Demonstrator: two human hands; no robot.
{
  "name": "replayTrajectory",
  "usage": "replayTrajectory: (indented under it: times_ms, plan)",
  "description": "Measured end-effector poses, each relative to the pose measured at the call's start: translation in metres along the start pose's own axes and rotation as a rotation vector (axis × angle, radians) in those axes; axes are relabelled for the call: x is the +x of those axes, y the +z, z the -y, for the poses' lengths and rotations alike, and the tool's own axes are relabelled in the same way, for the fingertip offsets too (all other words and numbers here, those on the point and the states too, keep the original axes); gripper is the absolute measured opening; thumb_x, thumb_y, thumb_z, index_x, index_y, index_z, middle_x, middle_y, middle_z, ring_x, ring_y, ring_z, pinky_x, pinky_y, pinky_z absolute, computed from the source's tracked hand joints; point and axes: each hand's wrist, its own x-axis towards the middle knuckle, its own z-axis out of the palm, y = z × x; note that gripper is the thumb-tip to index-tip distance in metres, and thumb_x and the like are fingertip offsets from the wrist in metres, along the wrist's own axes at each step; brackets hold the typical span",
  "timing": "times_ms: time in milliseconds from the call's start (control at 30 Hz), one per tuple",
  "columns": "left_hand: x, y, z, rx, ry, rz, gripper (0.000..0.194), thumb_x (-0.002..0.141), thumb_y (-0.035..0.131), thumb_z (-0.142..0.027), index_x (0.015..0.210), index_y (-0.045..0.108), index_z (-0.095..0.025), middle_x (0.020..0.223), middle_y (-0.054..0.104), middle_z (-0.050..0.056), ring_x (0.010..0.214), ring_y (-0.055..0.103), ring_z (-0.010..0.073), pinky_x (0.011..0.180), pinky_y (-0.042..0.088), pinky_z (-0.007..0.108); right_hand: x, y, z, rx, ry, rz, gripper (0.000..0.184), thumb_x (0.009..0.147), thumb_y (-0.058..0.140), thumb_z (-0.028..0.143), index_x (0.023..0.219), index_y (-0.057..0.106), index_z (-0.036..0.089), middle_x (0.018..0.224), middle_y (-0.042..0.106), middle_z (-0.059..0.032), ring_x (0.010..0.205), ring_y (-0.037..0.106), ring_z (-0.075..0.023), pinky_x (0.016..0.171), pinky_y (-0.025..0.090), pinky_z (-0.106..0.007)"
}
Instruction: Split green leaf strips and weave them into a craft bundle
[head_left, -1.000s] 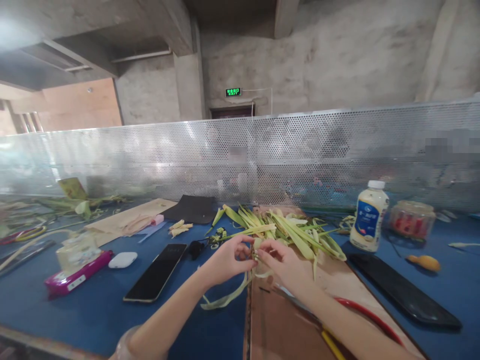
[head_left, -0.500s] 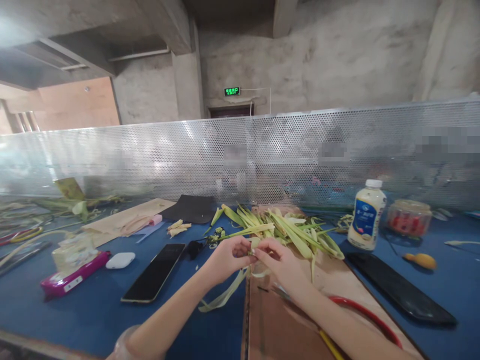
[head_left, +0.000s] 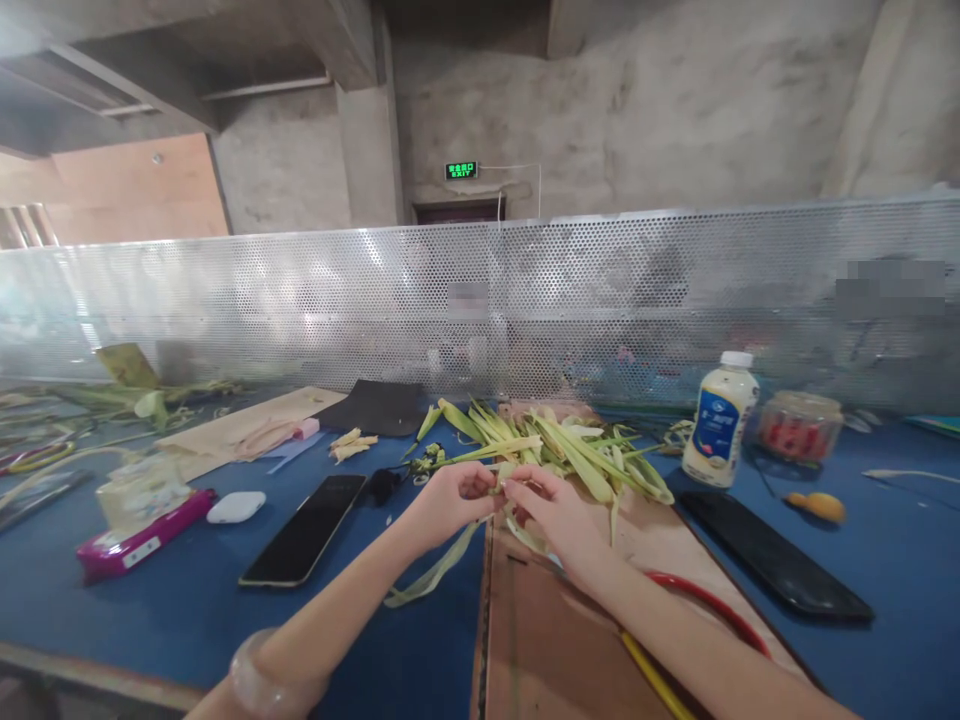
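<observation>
My left hand [head_left: 450, 503] and my right hand [head_left: 553, 515] meet at the middle, above the near edge of a pile of green-yellow corn husks [head_left: 592, 462]. Both are closed in a pinch on a small piece of pale husk, mostly covered by the fingers. From beneath them a long pale husk strip [head_left: 439, 575] trails down to the left over the blue table. Under my right forearm lie scissors with a red and yellow handle [head_left: 701, 597], partly hidden, on a brown board [head_left: 555, 640].
Left of my hands lie a black phone [head_left: 306, 530], a white earphone case [head_left: 236, 507] and a purple pack [head_left: 146, 535]. At right are a bottle [head_left: 721, 420], a clear jar [head_left: 800, 428], a black case [head_left: 776, 555] and a perforated metal partition [head_left: 360, 310] behind.
The whole view has shifted slightly, with table items sitting a little higher and further left. My hands stay together on the husk, their fingers moved only slightly.
</observation>
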Motion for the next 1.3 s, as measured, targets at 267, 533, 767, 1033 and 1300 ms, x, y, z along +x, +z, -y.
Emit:
replayTrajectory:
  times_ms: [267, 533, 767, 1033, 1300]
  plan:
    - [-0.002, -0.003, -0.005, -0.017, -0.116, 0.012, 0.033, 0.064, 0.067, -0.036, 0.084, 0.058, -0.012, 0.068, 0.065, 0.005, 0.054, 0.054, 0.0112, 0.048, 0.04, 0.021, 0.0, 0.0, 0.002, -0.005, -0.037, 0.016, 0.02, 0.07, 0.058, 0.037, 0.071, 0.055, 0.017, 0.054, 0.045, 0.0051, 0.048, 0.042, -0.009, 0.048, 0.036, -0.022]
    - [-0.001, -0.01, 0.001, -0.062, -0.134, 0.055, 0.038, 0.062, 0.069, -0.036, 0.09, 0.059, -0.012, 0.068, 0.065, 0.003, 0.051, 0.052, 0.0097, 0.051, 0.042, 0.023, 0.011, -0.004, -0.007, -0.095, -0.123, 0.05, 0.016, 0.073, 0.055, 0.034, 0.073, 0.055, 0.017, 0.066, 0.055, 0.0015, 0.062, 0.051, -0.012, 0.061, 0.042, -0.025]
    - [0.005, -0.017, 0.004, -0.015, -0.183, 0.105, 0.041, 0.066, 0.065, -0.04, 0.096, 0.059, -0.013, 0.064, 0.06, 0.001, 0.051, 0.05, 0.008, 0.043, 0.029, 0.018, 0.017, -0.008, -0.013, -0.177, -0.218, 0.103, 0.018, 0.076, 0.052, 0.035, 0.08, 0.057, 0.018, 0.065, 0.053, 0.0022, 0.06, 0.05, -0.0116, 0.058, 0.043, -0.024]
    - [0.023, -0.014, 0.003, -0.01, -0.151, 0.145, 0.032, 0.067, 0.062, -0.043, 0.079, 0.065, -0.012, 0.057, 0.052, -0.002, 0.049, 0.041, 0.0057, 0.045, 0.025, 0.018, 0.024, -0.018, -0.017, -0.307, -0.297, 0.085, 0.019, 0.077, 0.05, 0.034, 0.084, 0.058, 0.018, 0.061, 0.053, 0.0027, 0.055, 0.048, -0.0121, 0.054, 0.039, -0.025]
    - [0.029, -0.017, 0.017, -0.032, -0.149, 0.082, 0.032, 0.063, 0.066, -0.04, 0.08, 0.063, -0.013, 0.057, 0.052, -0.002, 0.05, 0.042, 0.0063, 0.043, 0.025, 0.018, 0.018, -0.018, -0.012, -0.401, -0.311, 0.087, 0.024, 0.082, 0.042, 0.034, 0.09, 0.059, 0.018, 0.076, 0.06, -0.0012, 0.064, 0.053, -0.0136, 0.062, 0.042, -0.027]
